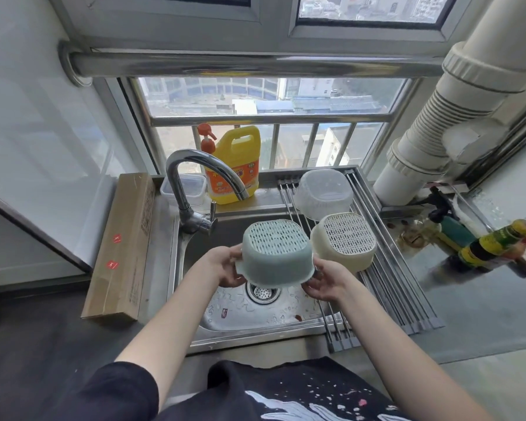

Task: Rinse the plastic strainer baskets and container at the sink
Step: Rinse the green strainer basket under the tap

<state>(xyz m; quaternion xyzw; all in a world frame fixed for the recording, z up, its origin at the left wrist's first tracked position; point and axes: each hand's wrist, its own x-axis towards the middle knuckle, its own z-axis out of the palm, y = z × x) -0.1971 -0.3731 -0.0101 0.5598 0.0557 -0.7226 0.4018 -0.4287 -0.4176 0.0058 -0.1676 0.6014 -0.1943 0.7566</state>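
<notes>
A grey-blue strainer basket hangs upside down over the sink, above the drain. My left hand grips its rim on the left and my right hand grips its rim on the right. A cream strainer basket lies upside down on the roll-up drying rack, just right of the held one. Behind it a clear plastic container rests upside down on the same rack. No water is seen at the tap.
A yellow detergent bottle and a clear lidded box stand behind the tap. A long cardboard box lies along the sink's left edge. Bottles lie on the right counter under a large white pipe.
</notes>
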